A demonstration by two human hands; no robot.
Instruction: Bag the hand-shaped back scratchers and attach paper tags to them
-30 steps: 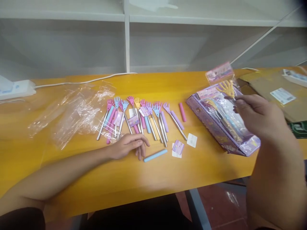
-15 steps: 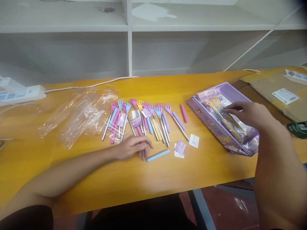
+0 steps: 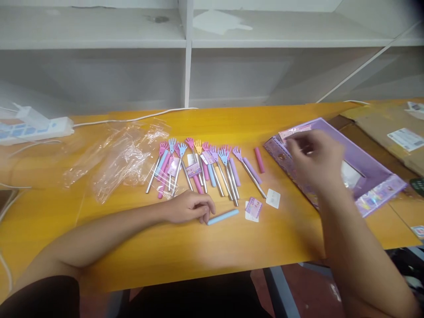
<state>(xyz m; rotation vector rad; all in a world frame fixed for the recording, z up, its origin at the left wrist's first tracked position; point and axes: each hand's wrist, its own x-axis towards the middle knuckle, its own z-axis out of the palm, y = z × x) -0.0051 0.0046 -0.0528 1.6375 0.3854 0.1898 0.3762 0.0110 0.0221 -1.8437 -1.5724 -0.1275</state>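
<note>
My left hand point(image 3: 191, 207) lies on the table with loosely bent fingers and holds nothing. Its fingertips are beside the end of a light blue tube point(image 3: 223, 216). Just beyond it, several back scratchers point(image 3: 224, 157) with small hand-shaped heads, metal rods and coloured grips lie in a row. My right hand point(image 3: 314, 154), blurred, hovers over the purple box point(image 3: 374, 192) with thumb and fingers curled together; what they hold is hidden. A pink packet header point(image 3: 294, 131) shows beside those fingers. My hand and forearm cover much of the box's inside.
Crumpled clear plastic bags point(image 3: 124, 161) lie on the left, near a white power strip point(image 3: 49, 128). Small cards point(image 3: 253, 208) and a pink tube point(image 3: 259, 160) are on the table. A cardboard box point(image 3: 380, 128) stands at the right, and white shelving point(image 3: 188, 75) rises behind.
My right hand has moved left and closer over the box, its fingers now curled. My left hand has stayed by the blue tube. The view has shifted slightly.
</note>
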